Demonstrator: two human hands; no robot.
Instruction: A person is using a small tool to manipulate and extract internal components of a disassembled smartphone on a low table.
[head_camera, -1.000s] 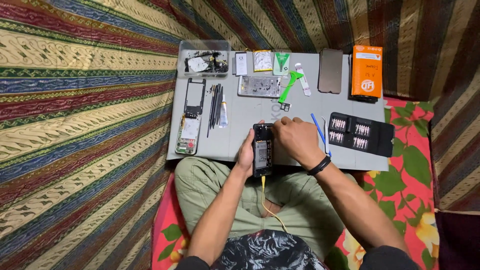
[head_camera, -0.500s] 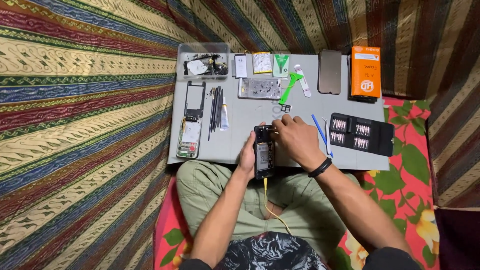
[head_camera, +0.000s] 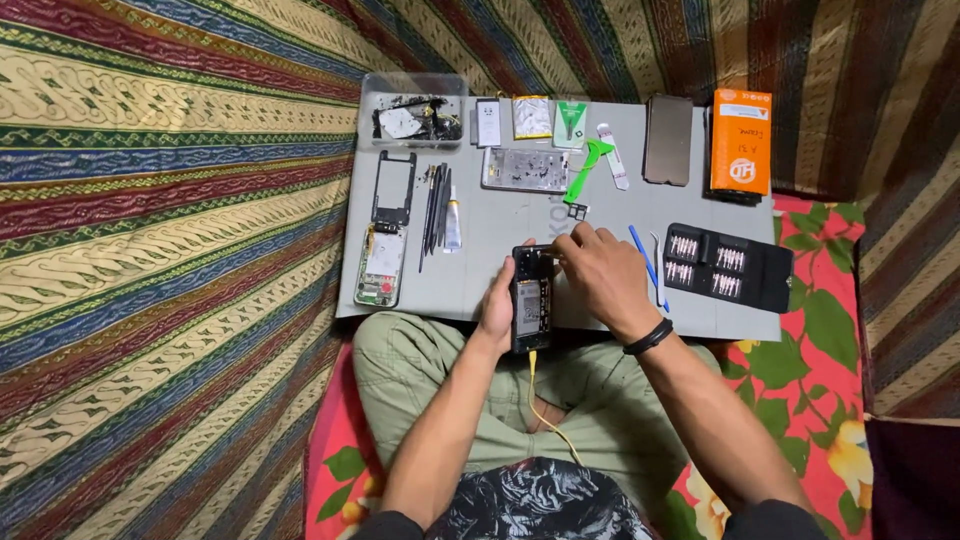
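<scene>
Gripping the opened phone (head_camera: 530, 300) at the grey mat's (head_camera: 480, 290) near edge, your left hand (head_camera: 497, 300) clasps its side while your right hand (head_camera: 603, 275) pinches at its top. Bare mat lies just left. An orange box (head_camera: 741, 140) stands at the far right corner.

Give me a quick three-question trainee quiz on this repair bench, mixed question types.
1. True or false: the left hand steadies the opened phone from its side.
2. What lies right of the right hand? A) bit case B) clear tray C) glue tube
3. Fill in: a yellow ____ runs from the phone's lower end.

Key: 1 true; 2 A; 3 cable.
</scene>
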